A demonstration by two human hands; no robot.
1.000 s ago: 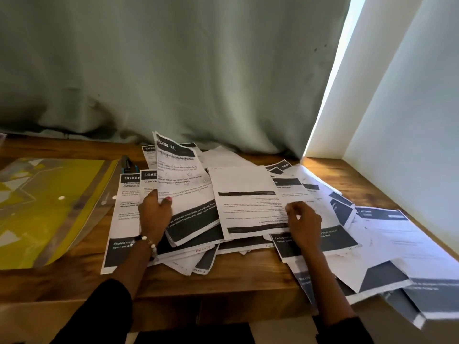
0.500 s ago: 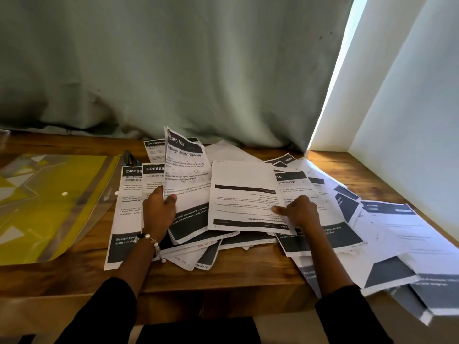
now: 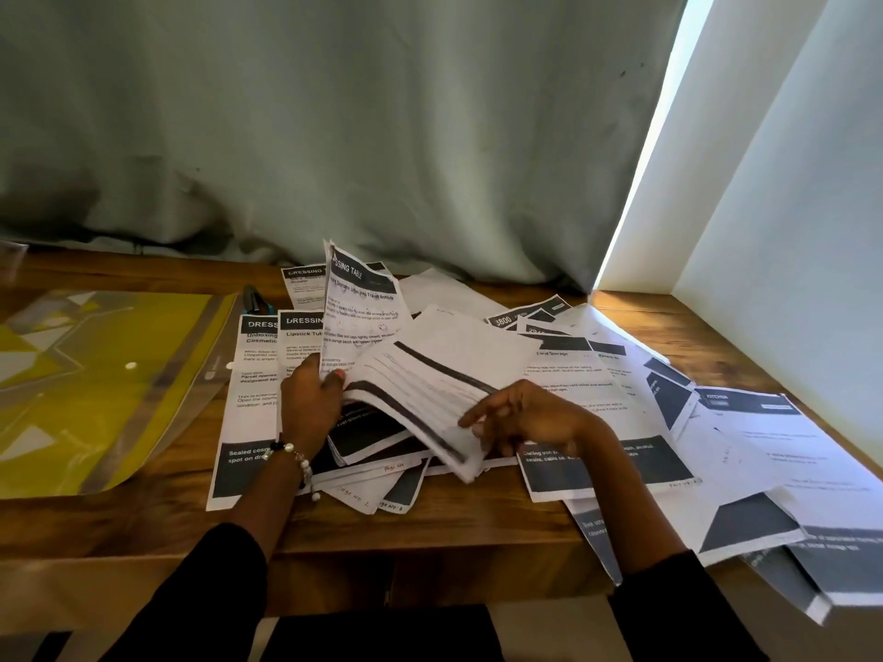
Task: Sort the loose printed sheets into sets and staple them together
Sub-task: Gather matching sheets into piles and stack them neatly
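Observation:
Loose printed sheets (image 3: 597,389) with dark header and footer bands lie fanned across the wooden desk (image 3: 143,523). My left hand (image 3: 309,406) grips a "Dressing Table" sheet (image 3: 363,312) by its lower edge, so that it stands upright above the pile. My right hand (image 3: 530,418) pinches the near edge of a white sheet with black bars (image 3: 439,379). That sheet is lifted, tilted and blurred, and it lies against the upright one. More "Dressing" pages (image 3: 258,375) lie flat to the left of my left hand.
A yellow plastic folder (image 3: 95,375) lies at the left of the desk. A dark, blue-tipped tool (image 3: 255,301), perhaps the stapler, peeks out behind the left pages. A grey curtain (image 3: 334,136) hangs behind, a white wall (image 3: 788,231) stands right. Several sheets (image 3: 836,556) overhang the front right edge.
My right hand has lifted the barred sheet off the pile and swung it left toward the upright page. My left hand has kept holding its sheet upright.

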